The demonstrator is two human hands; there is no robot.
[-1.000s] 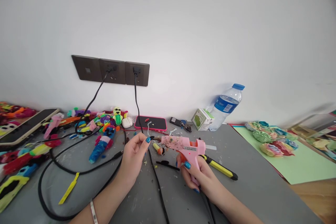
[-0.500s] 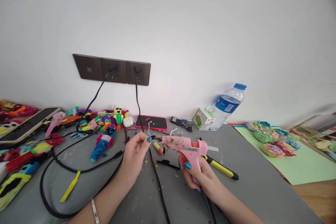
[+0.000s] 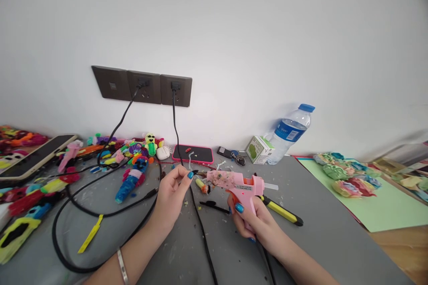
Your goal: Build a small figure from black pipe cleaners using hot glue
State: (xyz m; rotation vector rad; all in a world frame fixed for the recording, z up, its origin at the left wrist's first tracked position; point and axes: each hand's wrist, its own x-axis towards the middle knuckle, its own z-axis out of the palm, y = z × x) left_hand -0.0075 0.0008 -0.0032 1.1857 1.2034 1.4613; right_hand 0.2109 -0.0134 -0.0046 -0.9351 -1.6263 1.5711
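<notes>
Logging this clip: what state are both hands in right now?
Left hand: closed, pinching a small dark piece.
Right hand: closed, holding the pink glue gun.

Left grip (image 3: pixel 171 198): thumbnail (image 3: pixel 190 175) glossy metallic blue, rounded tip. Right grip (image 3: pixel 254 222): same blue polish on thumb's nail (image 3: pixel 239 208) plus at least two fingernails (image 3: pixel 252 239). Left forearm (image 3: pixel 145 240): bare, thin flat silvery bracelet (image 3: pixel 122 267), small darker marks, too tiny to read. Right forearm (image 3: pixel 296 251): bare to frame edge.
</notes>
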